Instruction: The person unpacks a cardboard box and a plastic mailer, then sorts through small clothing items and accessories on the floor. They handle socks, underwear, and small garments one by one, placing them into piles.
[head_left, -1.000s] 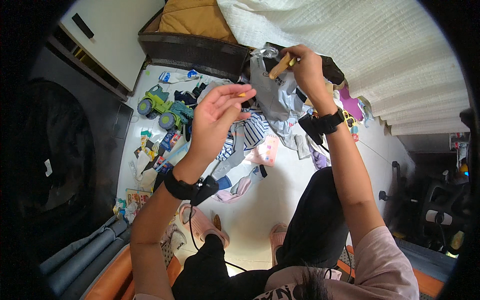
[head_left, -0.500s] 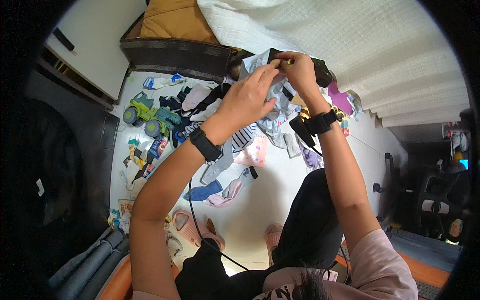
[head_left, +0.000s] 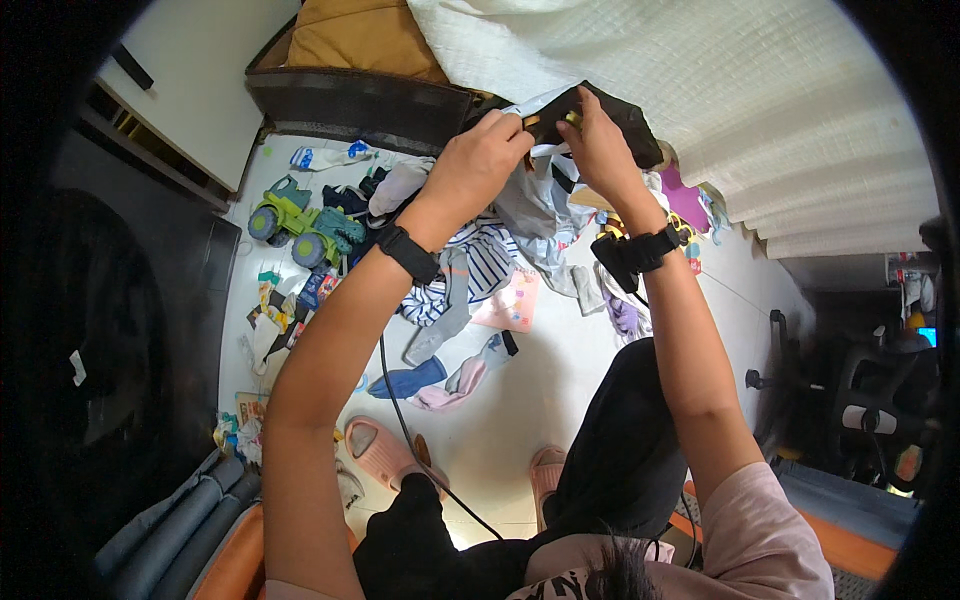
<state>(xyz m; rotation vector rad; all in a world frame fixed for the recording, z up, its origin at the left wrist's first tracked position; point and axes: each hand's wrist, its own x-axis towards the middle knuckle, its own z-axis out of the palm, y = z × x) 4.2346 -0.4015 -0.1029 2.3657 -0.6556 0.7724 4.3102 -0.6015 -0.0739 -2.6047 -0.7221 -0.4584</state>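
My left hand (head_left: pixel 482 160) is closed, its fingertips pinching the rim of a pale plastic bag (head_left: pixel 545 205) with coloured print. The bag's mouth is stretched between my hands, above the pile on the floor. My right hand (head_left: pixel 605 155) is at the other side of the mouth. A small yellow thing (head_left: pixel 572 118) shows between its thumb and fingers, too small to name. Just behind my right hand is a black, bag-like thing (head_left: pixel 628 120). A small tan piece (head_left: pixel 532 120) shows beside my left fingertips. Both wrists wear black straps.
Striped cloth (head_left: pixel 485 260), a pink notebook (head_left: pixel 512 300), and several socks (head_left: pixel 408 380) lie on the white floor. To the left are a green toy truck (head_left: pixel 300 225) and small scraps. A pale curtain (head_left: pixel 700 90) hangs at the far right. A cable (head_left: pixel 395 410) runs past my slippers.
My left hand has moved slightly left and up and now pinches the bag's rim. My right fingers have straightened. The bag's mouth has spread, and more of the striped cloth shows.
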